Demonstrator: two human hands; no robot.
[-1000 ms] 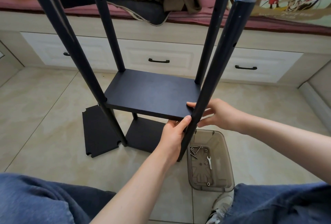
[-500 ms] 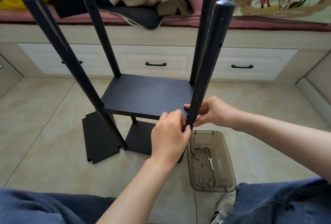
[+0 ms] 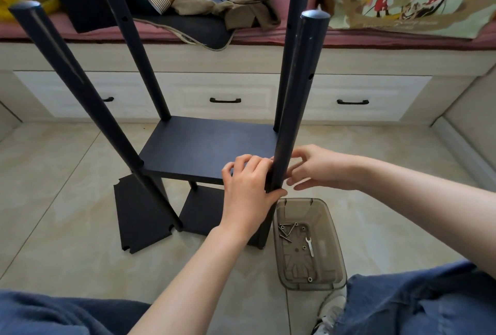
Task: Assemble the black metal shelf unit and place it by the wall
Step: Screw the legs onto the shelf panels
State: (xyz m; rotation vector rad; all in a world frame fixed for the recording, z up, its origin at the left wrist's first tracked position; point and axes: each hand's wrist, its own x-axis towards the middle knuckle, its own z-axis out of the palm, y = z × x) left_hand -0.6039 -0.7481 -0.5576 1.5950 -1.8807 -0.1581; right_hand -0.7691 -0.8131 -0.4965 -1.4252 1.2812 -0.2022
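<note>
Showing four poles (image 3: 295, 109); three boards (image 3: 204, 149); two hands (image 3: 247, 190).

- Four upright posts (image 3: 80, 88) fence the shelf board (image 3: 204, 147); room lies open between them from above.
- Bin (image 3: 300, 202) sits just beside the near right post (image 3: 298, 109), blocking the floor (image 3: 53, 200) there.
- Loose panel (image 3: 139, 216) lies flat at left.

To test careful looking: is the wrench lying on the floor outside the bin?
No, the wrench lies inside the bin, near loose screws.
</note>
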